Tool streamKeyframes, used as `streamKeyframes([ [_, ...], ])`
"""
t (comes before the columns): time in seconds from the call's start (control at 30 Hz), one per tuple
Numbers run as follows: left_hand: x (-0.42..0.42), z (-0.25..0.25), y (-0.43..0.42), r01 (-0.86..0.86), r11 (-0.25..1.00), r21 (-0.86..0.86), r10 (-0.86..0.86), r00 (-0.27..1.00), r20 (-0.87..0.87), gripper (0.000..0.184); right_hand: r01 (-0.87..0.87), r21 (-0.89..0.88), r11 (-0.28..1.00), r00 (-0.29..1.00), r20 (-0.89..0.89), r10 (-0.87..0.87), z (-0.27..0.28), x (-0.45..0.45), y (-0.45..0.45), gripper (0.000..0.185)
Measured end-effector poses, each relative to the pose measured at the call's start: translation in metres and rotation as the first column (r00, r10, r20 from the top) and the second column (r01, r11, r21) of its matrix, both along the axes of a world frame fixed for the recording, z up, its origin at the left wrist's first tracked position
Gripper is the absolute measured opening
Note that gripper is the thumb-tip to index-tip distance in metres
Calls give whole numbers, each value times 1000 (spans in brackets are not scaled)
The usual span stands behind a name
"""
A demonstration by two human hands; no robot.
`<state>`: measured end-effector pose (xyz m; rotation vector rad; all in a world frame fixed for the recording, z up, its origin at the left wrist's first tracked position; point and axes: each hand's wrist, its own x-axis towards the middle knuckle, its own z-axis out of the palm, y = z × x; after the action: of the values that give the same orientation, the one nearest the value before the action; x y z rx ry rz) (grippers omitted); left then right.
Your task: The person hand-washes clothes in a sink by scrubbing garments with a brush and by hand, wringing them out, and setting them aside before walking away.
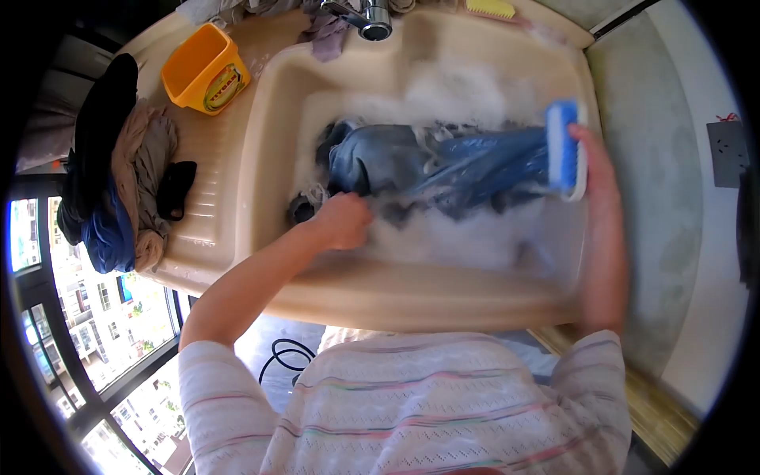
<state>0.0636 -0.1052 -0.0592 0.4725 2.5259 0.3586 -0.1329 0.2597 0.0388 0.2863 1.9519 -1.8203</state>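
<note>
Wet blue jeans (pixel 380 154) lie across the sink (pixel 412 289) in foamy water. My left hand (pixel 344 220) is closed in a fist at their near left edge, gripping the cloth; its fingertips are hidden. At the sink's right side, my right hand (pixel 590 154) holds a blue and white scrub brush (pixel 564 149) on edge, over the right end of the jeans. My right hand is slightly blurred. A small dark round item (pixel 302 209) with pale strings sits left of my left fist.
A chrome faucet (pixel 374 24) overhangs the sink's back edge. An orange tub (pixel 207 71) stands on the ribbed drainboard (pixel 207 198), beside a pile of dark and beige clothes (pixel 119 158). A yellow brush (pixel 491 8) lies at the back. A wall (pixel 645 182) borders the right.
</note>
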Motion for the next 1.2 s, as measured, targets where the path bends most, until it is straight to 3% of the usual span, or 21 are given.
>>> streamKeyframes([
  [0.03,3,11,-12,13,998,66,-15,999,29,8,75,-37,996,997,-2,-76,9,-11,-2,30],
  [0.1,4,42,-42,-178,886,429,224,973,-60,4,108,-62,992,994,-22,-110,7,-40,3,28],
  [0.17,-8,58,-64,-439,744,503,460,883,90,7,132,-56,990,989,-58,-136,-3,-66,9,29],
  [0.23,-34,68,-78,-546,756,360,587,810,-5,6,134,-26,991,984,-116,-137,-36,-83,9,32],
  [0.33,-60,44,-75,-396,869,296,495,672,-551,12,146,264,953,958,-280,-69,-75,-97,-8,41],
  [0.4,-65,26,-45,-422,902,90,330,540,-775,28,172,758,629,894,-389,224,-68,-79,-35,45],
  [0.43,-60,26,-18,-377,919,115,327,567,-756,30,220,706,673,773,-547,321,-101,-82,-37,43],
  [0.47,-55,25,6,-335,931,142,326,594,-735,32,122,504,855,746,-615,255,-90,-47,-70,43],
  [0.5,-56,15,17,-359,931,64,300,656,-693,34,103,502,859,754,-603,262,-82,-13,-105,43],
  [0.57,-64,-8,32,-369,925,-94,244,764,-598,40,-121,289,950,741,-610,280,-93,50,-159,50],
  [0.63,-74,-15,31,-498,856,141,517,829,-211,44,-159,428,890,655,-628,419,-127,90,-190,63],
  [0.7,-75,-12,27,-645,669,371,634,754,168,44,-160,571,805,652,-552,521,-130,95,-192,68],
  [0.77,-56,12,29,-738,352,575,587,653,479,41,-150,686,712,641,-481,599,-155,70,-170,69],
  [0.8,-48,22,29,-772,157,616,508,598,620,40,10,734,679,624,-536,569,-175,49,-154,69],
  [0.83,-41,31,25,-784,146,604,497,586,640,41,46,621,782,751,-538,383,-201,28,-132,62],
  [0.87,-34,39,18,-796,134,590,488,571,660,42,-62,835,546,735,-332,591,-163,11,-107,56],
  [0.93,-33,52,0,-820,72,567,457,533,712,43,245,953,176,566,-288,772,-174,-12,-82,52],
  [1.0,-37,58,-18,-842,-26,539,404,484,776,44,52,930,365,875,-219,433,-139,-14,-74,52],
  [1.07,-44,38,-23,-853,-29,521,434,459,775,41,96,783,614,893,-340,295,-114,3,-107,54],
  [1.13,-46,25,-16,-844,-44,534,470,454,756,40,-75,667,741,821,-381,426,-88,44,-153,64],
  [1.2,-46,29,-6,-847,18,531,420,489,765,41,-43,605,795,544,-653,527,-109,97,-195,62],
])
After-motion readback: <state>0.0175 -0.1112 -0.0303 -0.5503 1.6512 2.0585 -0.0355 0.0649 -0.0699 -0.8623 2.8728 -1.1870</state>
